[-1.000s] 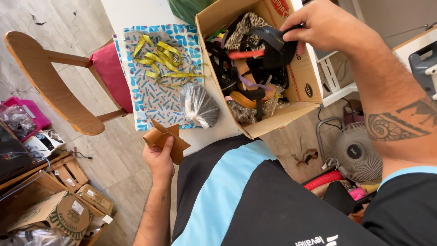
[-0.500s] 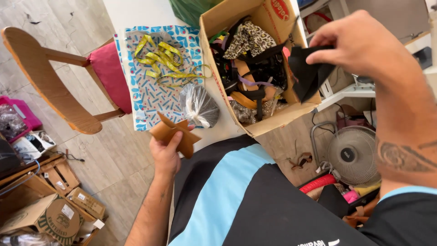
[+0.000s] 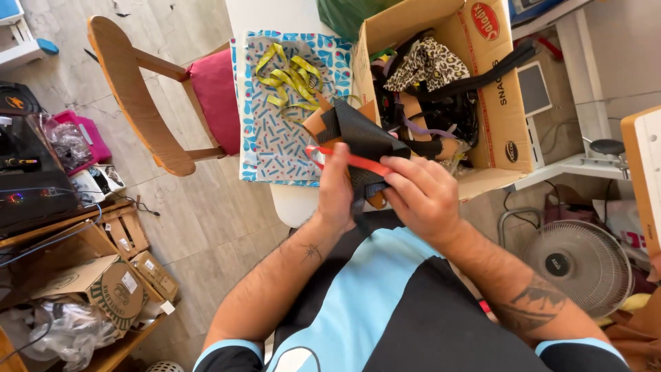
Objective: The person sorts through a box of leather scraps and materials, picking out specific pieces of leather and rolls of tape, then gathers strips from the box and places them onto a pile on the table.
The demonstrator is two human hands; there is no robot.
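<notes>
Both hands now together above the counter (image 3: 289, 200) edge: left hand (image 3: 336, 189) and right hand (image 3: 421, 194), fingers closed on a black bag (image 3: 361, 134) with a red strap (image 3: 344, 160) (a second ago right hand still in the box (image 3: 499, 103)). Bag out of the box, sorting underway.

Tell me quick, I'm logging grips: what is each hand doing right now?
Left hand: closed on the red strap and black mesh piece.
Right hand: closed, pinching the same red strap.
</notes>
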